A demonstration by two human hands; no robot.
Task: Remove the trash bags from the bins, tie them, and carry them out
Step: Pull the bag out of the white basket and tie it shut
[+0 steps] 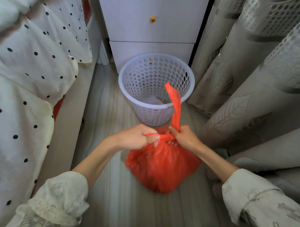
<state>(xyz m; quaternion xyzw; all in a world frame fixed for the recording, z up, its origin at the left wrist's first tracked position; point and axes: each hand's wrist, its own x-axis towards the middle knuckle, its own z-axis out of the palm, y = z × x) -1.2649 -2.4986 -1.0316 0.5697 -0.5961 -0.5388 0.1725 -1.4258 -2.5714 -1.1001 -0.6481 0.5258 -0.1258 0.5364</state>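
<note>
1. The red trash bag point(162, 166) is sitting on the pale wood-grain floor point(109, 188) in the lower centre of the frame, out of the bin, its body bulging and its neck gathered at the top.
2. The left hand point(136, 137) is gripping one twisted strip of the bag's neck, fingers curled round it, the strip running sideways toward the other hand.
3. The right hand point(182, 136) is gripping the other strip point(175, 104), which is standing up from the fist and flopping over in front of the bin; the fingers are curled tightly round its base.
4. The two hands are meeting just above the bag's gathered neck, the strips crossing between them; whether a knot is already formed there I cannot tell.
5. The white perforated bin point(155, 89) is standing upright at the centre of the frame, just beyond the bag and apart from it, with some pale scraps lying at its bottom.
6. A white drawer unit point(152, 28) with a small gold knob point(152, 19) is standing directly behind the bin at the top centre.
7. Grey patterned curtains point(249, 74) are hanging down the right side of the frame.
8. A white bedspread with dark dots point(28, 75) is filling the left side.
9. Pale embroidered sleeves point(255, 202) are covering both forearms at the bottom corners.
</note>
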